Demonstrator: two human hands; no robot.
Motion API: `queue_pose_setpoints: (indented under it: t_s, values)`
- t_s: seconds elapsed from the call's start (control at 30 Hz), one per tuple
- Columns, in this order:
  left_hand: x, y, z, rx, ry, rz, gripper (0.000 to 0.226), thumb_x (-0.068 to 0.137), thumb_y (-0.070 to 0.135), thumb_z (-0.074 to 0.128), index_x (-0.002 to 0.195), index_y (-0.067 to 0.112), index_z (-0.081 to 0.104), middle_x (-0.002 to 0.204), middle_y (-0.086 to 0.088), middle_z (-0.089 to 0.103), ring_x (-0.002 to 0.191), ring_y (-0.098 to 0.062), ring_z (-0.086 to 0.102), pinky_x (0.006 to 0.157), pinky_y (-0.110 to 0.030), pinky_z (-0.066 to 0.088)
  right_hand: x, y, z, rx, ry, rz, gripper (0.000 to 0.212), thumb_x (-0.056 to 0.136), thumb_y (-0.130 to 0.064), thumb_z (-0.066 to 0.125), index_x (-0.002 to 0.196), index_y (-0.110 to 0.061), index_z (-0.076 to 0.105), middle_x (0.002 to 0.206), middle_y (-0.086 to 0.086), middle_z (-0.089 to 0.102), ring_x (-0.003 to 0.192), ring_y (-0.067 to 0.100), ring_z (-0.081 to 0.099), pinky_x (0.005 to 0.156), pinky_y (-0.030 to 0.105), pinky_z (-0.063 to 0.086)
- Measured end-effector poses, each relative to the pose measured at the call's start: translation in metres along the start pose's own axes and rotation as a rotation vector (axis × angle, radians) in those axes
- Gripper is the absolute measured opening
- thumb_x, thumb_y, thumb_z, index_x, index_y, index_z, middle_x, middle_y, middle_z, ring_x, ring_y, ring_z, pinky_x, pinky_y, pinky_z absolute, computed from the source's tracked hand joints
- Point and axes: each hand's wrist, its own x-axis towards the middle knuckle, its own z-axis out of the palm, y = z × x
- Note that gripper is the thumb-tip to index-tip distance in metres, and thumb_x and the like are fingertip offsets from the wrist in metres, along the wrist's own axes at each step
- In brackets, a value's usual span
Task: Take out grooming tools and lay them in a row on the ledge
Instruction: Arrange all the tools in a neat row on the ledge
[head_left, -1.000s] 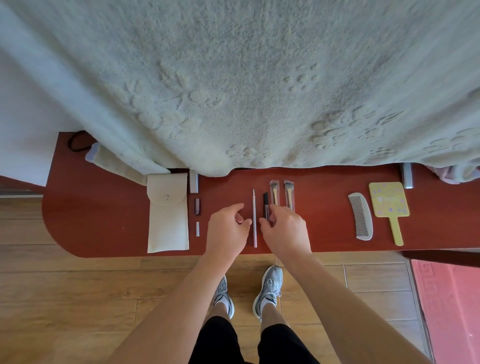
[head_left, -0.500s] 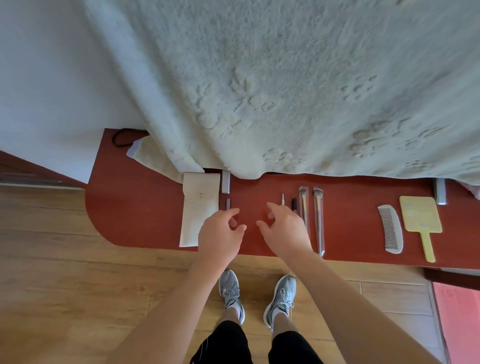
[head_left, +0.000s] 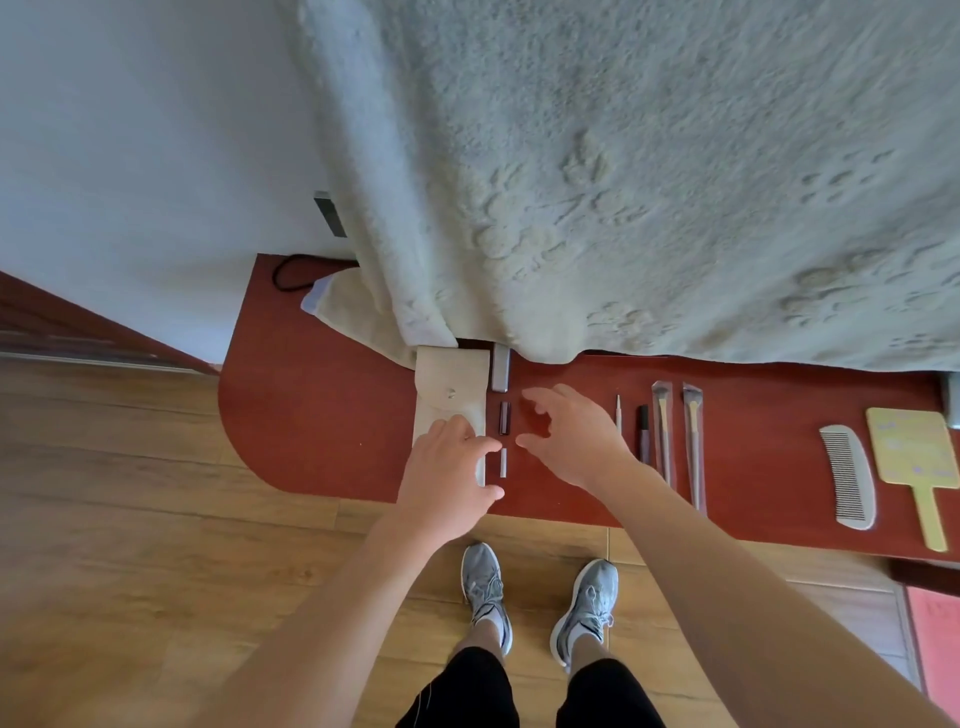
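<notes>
1. Both hands sit further left than half a second ago. The left hand (head_left: 447, 475) now overlaps the lower part of the beige pouch (head_left: 452, 389) instead of hovering to its right. The right hand (head_left: 574, 441) has cleared the thin pointed tool (head_left: 618, 415) and the dark pencil (head_left: 643, 428), which now show
2. The left hand has fairly straight fingers with the thumb apart and grips nothing; I cannot tell if it presses on the pouch
3. The right hand is spread, its fingers loosely bent, empty above the red ledge (head_left: 311, 426)
4. A small white stick (head_left: 503, 462) lies between the left forefinger and thumb. A short dark tube (head_left: 503, 418) lies just beyond it, between the hands, and a grey case (head_left: 501, 369) lies at the blanket (head_left: 623, 182) edge
5. Right of the right hand the row runs on: a sleeved brush (head_left: 663, 431), a second sleeved brush (head_left: 693, 441), then, well apart, a comb (head_left: 849, 475) and a yellow hand mirror (head_left: 914, 452)
</notes>
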Motion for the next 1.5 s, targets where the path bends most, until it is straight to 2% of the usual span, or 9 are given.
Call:
queue_pose_setpoints:
  t_s: [0.13,0.3,0.47,1.0,1.27,1.5]
  values:
    - [0.004,-0.004,0.002,0.026,-0.004,0.07,0.053,0.081,0.05,0.072,0.129,0.032,0.059,0.103,0.008,0.045,0.093,-0.011,0.04,0.093,-0.029,0.04,0.006,0.003,0.003,-0.003,-0.029,-0.006,0.064,0.085,-0.044,0.069,0.142,-0.031,0.044,0.125,-0.007,0.052,0.101,0.017,0.058,0.087,0.033,0.051]
    - [0.007,-0.004,0.003,0.03,-0.006,0.101,0.052,0.081,0.051,0.071,0.128,0.031,0.06,0.105,0.007,0.045,0.098,-0.014,0.044,0.093,-0.029,0.038,0.011,0.006,0.007,-0.004,-0.041,-0.025,0.063,0.084,-0.044,0.069,0.141,-0.033,0.045,0.126,-0.006,0.05,0.105,0.018,0.057,0.088,0.032,0.049]
    - [0.009,-0.003,0.004,0.044,-0.002,0.105,0.05,0.08,0.05,0.072,0.125,0.031,0.062,0.104,0.008,0.045,0.097,-0.014,0.044,0.093,-0.029,0.037,0.017,0.003,0.009,-0.007,-0.045,-0.061,0.061,0.083,-0.043,0.07,0.139,-0.031,0.049,0.117,-0.006,0.051,0.104,0.018,0.057,0.087,0.034,0.05]
    - [0.011,-0.007,0.002,0.062,-0.045,0.122,0.049,0.081,0.045,0.073,0.127,0.032,0.061,0.109,0.007,0.048,0.104,-0.014,0.046,0.095,-0.03,0.035,0.021,-0.001,0.015,0.001,-0.035,-0.077,0.053,0.085,-0.035,0.067,0.136,-0.028,0.054,0.116,-0.006,0.051,0.096,0.018,0.059,0.08,0.032,0.051]
    - [0.016,-0.006,-0.003,0.104,-0.08,0.175,0.049,0.084,0.039,0.072,0.131,0.035,0.058,0.112,0.007,0.05,0.107,-0.015,0.046,0.097,-0.032,0.037,0.02,-0.001,0.014,-0.002,-0.035,-0.067,0.052,0.085,-0.036,0.067,0.135,-0.027,0.054,0.118,-0.006,0.052,0.1,0.018,0.059,0.083,0.034,0.052]
    - [0.018,-0.004,0.0,0.11,-0.072,0.177,0.04,0.085,0.043,0.07,0.124,0.034,0.063,0.109,0.008,0.051,0.103,-0.013,0.047,0.093,-0.031,0.037,0.015,0.003,0.01,-0.021,-0.025,-0.061,0.053,0.086,-0.036,0.067,0.136,-0.027,0.053,0.12,-0.006,0.051,0.1,0.019,0.059,0.083,0.033,0.052]
